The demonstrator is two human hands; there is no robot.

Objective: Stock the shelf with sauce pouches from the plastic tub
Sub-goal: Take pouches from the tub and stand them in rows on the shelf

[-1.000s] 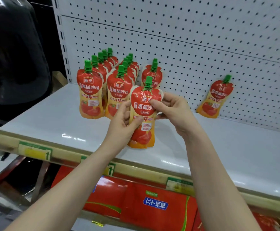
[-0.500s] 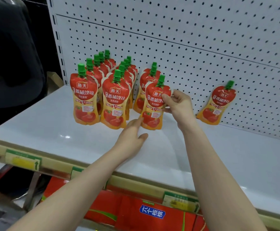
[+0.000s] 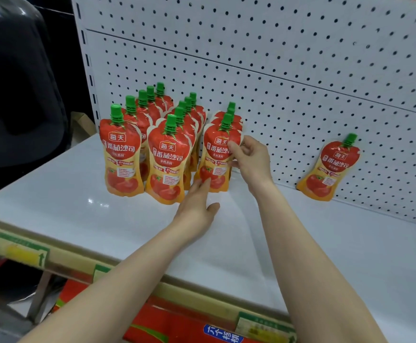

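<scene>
Whereas a second ago both hands were carrying it over the shelf (image 3: 301, 243), the sauce pouch (image 3: 216, 164) is now standing at centre frame, fronting the third row, so this placement is nearing release. The left hand (image 3: 197, 206) — fingers straight — is touching its base; the right hand (image 3: 251, 157) is pinching its upper edge. Behind-left, two fuller rows (image 3: 125, 154) are crowding it; a lone pouch (image 3: 330, 169) is leaning on the pegboard (image 3: 301, 58), right.

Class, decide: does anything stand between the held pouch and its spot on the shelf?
Nothing visible does. The pouch already stands on the shelf; the right hand pinches its edge, the left hand touches its base.
</scene>
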